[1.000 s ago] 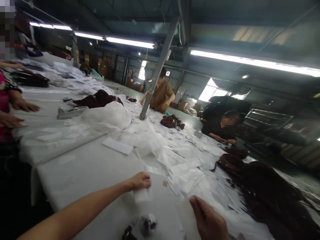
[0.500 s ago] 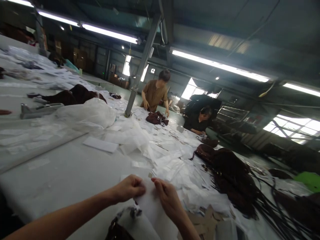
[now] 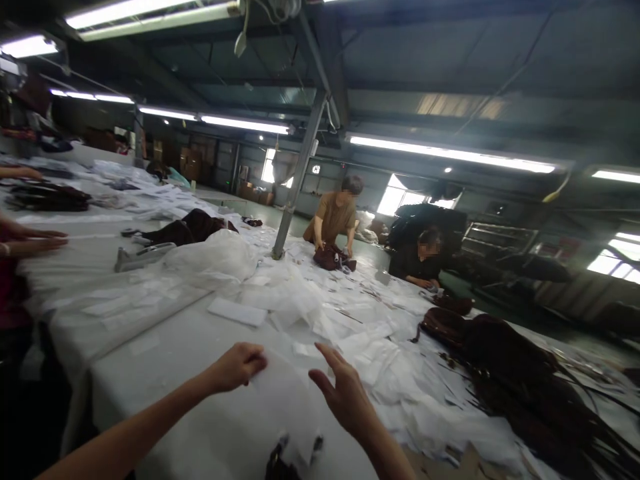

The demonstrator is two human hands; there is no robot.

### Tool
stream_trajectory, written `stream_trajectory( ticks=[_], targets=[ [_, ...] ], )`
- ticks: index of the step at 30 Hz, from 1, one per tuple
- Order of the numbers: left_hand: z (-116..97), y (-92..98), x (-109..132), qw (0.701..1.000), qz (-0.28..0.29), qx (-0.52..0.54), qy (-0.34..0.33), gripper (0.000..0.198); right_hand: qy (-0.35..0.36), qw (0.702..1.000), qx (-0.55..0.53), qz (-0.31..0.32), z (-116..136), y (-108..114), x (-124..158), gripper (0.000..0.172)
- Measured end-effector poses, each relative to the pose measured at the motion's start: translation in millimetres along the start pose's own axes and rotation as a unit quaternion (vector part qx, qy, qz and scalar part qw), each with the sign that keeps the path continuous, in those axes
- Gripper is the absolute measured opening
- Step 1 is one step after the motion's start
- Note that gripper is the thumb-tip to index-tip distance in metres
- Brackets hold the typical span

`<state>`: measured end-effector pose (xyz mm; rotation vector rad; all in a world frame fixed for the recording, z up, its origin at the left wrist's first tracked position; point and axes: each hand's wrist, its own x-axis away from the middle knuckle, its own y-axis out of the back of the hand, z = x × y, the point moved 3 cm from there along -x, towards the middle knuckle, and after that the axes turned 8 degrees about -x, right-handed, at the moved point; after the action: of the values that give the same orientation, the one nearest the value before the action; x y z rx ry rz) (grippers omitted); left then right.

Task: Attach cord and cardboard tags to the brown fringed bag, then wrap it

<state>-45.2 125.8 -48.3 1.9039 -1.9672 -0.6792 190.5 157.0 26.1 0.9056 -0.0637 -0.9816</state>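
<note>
My left hand (image 3: 235, 367) is pinched closed on the edge of a thin white translucent sheet (image 3: 287, 393); whether it is paper or plastic I cannot tell. The sheet hangs down between my hands over the table. To its right, my right hand (image 3: 347, 393) is open, thumb and fingers apart, with nothing in it. Below the sheet, at the bottom edge of the view, lies a dark article (image 3: 280, 463) with shiny bits, mostly cut off and blurred.
Loose white sheets (image 3: 380, 340) cover the table. A heap of dark brown bags (image 3: 505, 367) with long straps lies right. Ahead stand a post (image 3: 295, 187) and a person (image 3: 333, 217) handling a brown bag (image 3: 333, 258). Another person (image 3: 420, 260) leans over; more hands (image 3: 37, 243) reach in left.
My right hand has let go of the sheet and opened. My left hand has moved left, still pinching it. The view has swung left and up, bringing another person's hands in.
</note>
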Motion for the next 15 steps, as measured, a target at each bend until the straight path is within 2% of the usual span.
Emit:
stream_trajectory(
  ticks=[2,3,4,6,7,10,11,13,15],
  targets=[
    [-17.8,-0.9,9.7,0.999,0.038,0.017,-0.026,0.024,-0.031,0.997,-0.049,0.048,4.9,-6.2,3.3,0.068],
    [-24.3,-0.9,13.1,0.998,0.050,0.027,-0.036,0.024,-0.056,0.992,-0.081,0.077,4.8,-10.8,5.7,0.070],
    [-28.5,-0.9,15.6,0.997,0.058,0.036,-0.041,0.025,-0.082,0.985,-0.112,0.106,3.3,-15.9,8.7,0.063],
    [-29.1,-1.5,18.1,0.996,0.068,0.047,-0.039,0.027,-0.120,0.969,-0.157,0.149,-1.3,-25.4,15.4,0.035],
    [-26.1,-2.3,18.6,0.996,0.074,0.048,-0.034,0.029,-0.128,0.964,-0.169,0.162,-3.5,-29.0,18.8,0.030],
    [-14.8,-3.7,20.5,0.995,0.091,0.032,-0.018,0.033,-0.134,0.959,-0.174,0.177,-5.9,-35.0,27.5,0.030],
    [-13.6,-2.9,21.9,0.996,0.090,0.028,-0.014,0.032,-0.135,0.958,-0.173,0.182,-5.1,-36.4,29.8,0.029],
    [-20.2,1.9,25.8,0.998,0.050,-0.010,-0.022,0.032,-0.137,0.957,-0.167,0.194,-1.6,-39.5,33.2,0.028],
    [-40.0,6.1,30.6,0.992,-0.002,-0.100,-0.078,0.044,-0.134,0.956,-0.161,0.207,3.2,-43.4,34.8,0.028]
  ],
)
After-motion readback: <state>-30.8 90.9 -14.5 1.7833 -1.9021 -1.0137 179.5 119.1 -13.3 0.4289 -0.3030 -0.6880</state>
